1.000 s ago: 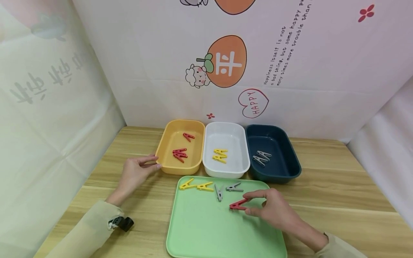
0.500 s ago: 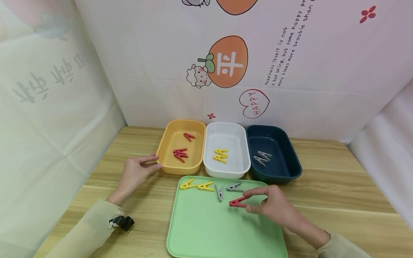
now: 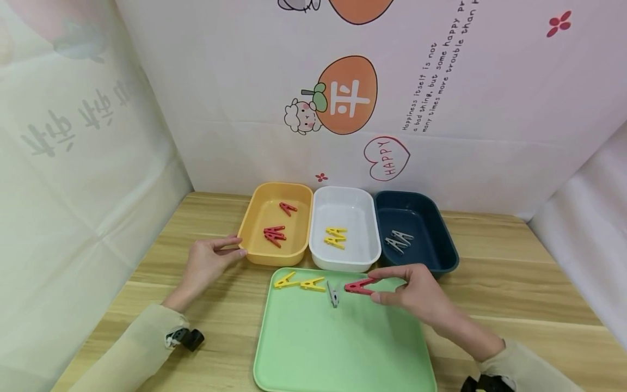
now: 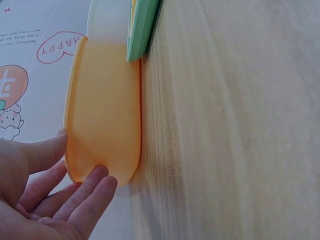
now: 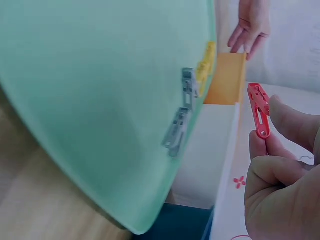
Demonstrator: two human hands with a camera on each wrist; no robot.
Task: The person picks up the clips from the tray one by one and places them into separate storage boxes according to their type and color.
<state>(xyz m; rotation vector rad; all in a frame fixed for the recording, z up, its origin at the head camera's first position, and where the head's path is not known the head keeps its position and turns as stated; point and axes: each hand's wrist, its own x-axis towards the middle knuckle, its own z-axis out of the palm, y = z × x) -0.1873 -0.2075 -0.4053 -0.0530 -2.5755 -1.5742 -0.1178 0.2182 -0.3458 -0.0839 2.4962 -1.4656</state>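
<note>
The right hand (image 3: 413,296) pinches the red clip (image 3: 351,287), pointing left; far and left, the left hand (image 3: 208,261) pinches the orange tub (image 3: 274,260).

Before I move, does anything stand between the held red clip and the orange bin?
Only rims, it seems: the red clip must clear the near left corner of the white bin and the rim of the orange bin. The left hand touches its left side, off the line.

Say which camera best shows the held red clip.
The right wrist view: the red clip appears largest, pinched in the right hand. The head view shows it smaller, against the tray; the left wrist view lacks it.
</note>
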